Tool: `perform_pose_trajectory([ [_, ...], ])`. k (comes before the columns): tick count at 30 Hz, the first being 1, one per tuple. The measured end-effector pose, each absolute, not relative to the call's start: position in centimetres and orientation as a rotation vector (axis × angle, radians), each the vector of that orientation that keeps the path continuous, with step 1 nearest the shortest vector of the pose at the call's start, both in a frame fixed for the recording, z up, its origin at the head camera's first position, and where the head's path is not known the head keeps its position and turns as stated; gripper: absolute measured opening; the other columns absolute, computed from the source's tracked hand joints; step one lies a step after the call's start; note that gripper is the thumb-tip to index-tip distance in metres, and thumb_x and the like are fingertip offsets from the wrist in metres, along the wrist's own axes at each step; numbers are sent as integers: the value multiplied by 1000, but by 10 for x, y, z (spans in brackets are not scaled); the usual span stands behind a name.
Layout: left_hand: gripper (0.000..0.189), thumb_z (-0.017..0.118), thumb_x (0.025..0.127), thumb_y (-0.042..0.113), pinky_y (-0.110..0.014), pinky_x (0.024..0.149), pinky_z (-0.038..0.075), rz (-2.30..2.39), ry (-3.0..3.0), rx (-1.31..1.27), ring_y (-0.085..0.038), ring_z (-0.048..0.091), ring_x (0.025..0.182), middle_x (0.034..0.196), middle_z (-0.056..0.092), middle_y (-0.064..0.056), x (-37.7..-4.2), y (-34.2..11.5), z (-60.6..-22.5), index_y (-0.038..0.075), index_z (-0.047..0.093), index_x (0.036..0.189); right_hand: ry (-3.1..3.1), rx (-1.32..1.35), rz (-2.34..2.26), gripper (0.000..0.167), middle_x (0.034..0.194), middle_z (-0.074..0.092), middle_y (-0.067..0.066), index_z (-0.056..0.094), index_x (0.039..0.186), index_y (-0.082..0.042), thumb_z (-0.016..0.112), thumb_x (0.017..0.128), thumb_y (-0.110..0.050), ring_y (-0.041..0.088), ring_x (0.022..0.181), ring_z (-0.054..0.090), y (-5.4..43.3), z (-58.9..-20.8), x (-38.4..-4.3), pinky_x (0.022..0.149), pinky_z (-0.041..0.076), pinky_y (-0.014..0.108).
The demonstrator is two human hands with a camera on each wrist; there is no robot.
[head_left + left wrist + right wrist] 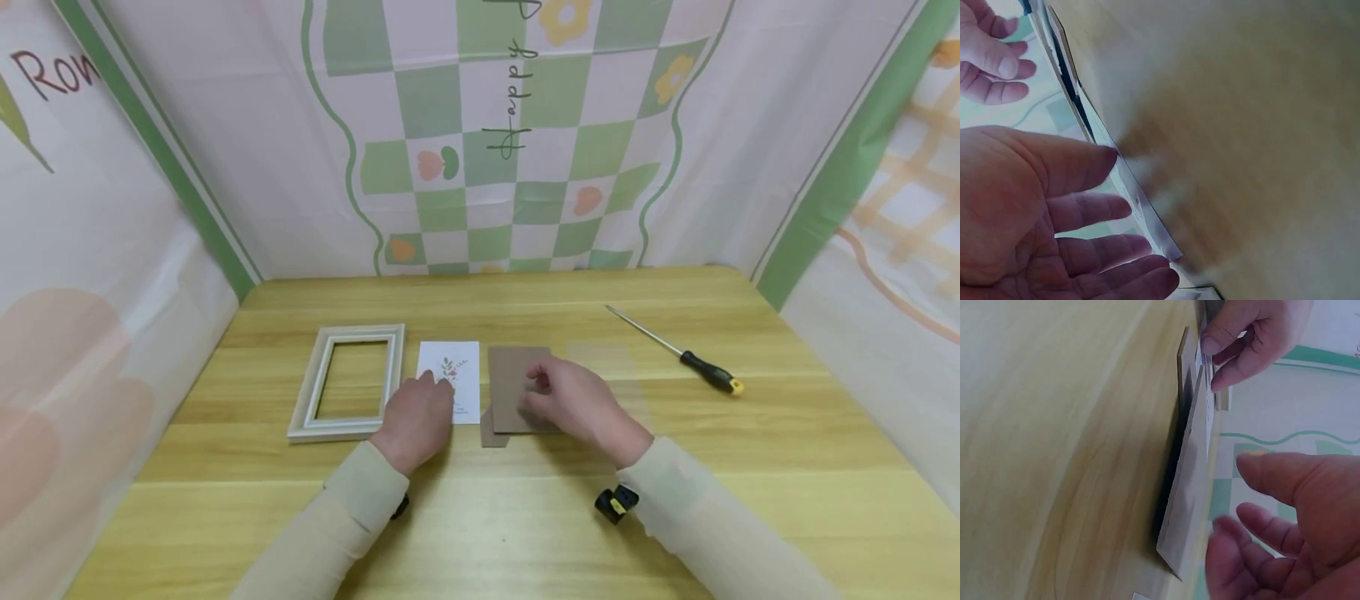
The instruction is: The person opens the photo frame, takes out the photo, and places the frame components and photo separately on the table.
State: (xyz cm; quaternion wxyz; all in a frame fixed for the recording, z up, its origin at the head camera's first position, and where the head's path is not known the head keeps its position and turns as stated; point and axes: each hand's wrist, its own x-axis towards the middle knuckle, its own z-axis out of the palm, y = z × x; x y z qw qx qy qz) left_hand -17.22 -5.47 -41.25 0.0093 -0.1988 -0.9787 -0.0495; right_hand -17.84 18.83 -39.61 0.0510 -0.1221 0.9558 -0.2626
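My left hand is over the near-left part of a white card printed with a small flower sprig. In the left wrist view its fingers reach out loosely, the thumb tip right at the edge of the card. My right hand hovers above a brown backing board, fingers loosely bent and nothing between them. That board sits slightly raised, its stand leg poking out at the near-left corner. A cream picture frame, with no panel in its opening, lies left of the card.
A thin clear sheet lies right of the backing board, partly behind my right hand. Farther right is a screwdriver with a black and yellow handle. Printed cloth hangs behind the wooden table and at both sides.
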Motion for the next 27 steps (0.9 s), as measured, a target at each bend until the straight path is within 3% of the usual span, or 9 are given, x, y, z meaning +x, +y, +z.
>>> perform_pose_trajectory([
  [3,11,61,94,-1,-44,62,56,-172,-3069,-620,-32,61,71,83,62,-16,-172,-55,-413,1,68,86,2972,-529,-662,58,123,73,16,64,137,-2,80,91,-34,31,109,69,188,-397,-175,94,56,51],
  [5,13,59,95,-1,-45,63,55,-175,-3076,-620,-32,61,71,81,61,-16,-172,-55,-413,1,66,83,2980,-626,-576,61,115,73,14,64,136,-3,83,88,-35,29,99,68,187,-398,-173,87,57,48],
  [10,15,59,95,0,-45,65,56,-167,-3091,-618,-33,62,72,80,62,-15,-171,-54,-412,2,65,82,2968,-680,-398,52,99,66,7,64,127,-13,85,86,-38,24,83,58,183,-401,-168,71,51,41],
  [16,14,60,94,0,-46,63,56,-154,-3082,-623,-33,62,71,79,61,-16,-171,-55,-413,2,64,80,2963,-578,-297,65,125,67,18,61,144,-12,81,90,-41,32,100,64,179,-400,-164,87,55,49],
  [21,14,59,94,0,-45,62,56,-165,-3083,-623,-32,61,70,79,61,-15,-172,-55,-414,1,64,81,2956,-561,-283,62,126,67,18,63,142,-12,81,90,-40,34,102,64,178,-399,-164,89,55,50],
  [27,15,59,95,0,-44,62,55,-189,-3097,-624,-31,60,69,78,61,-15,-171,-55,-412,2,65,81,2964,-570,-262,59,118,67,14,65,139,-13,82,90,-41,29,93,60,178,-401,-165,82,53,46],
])
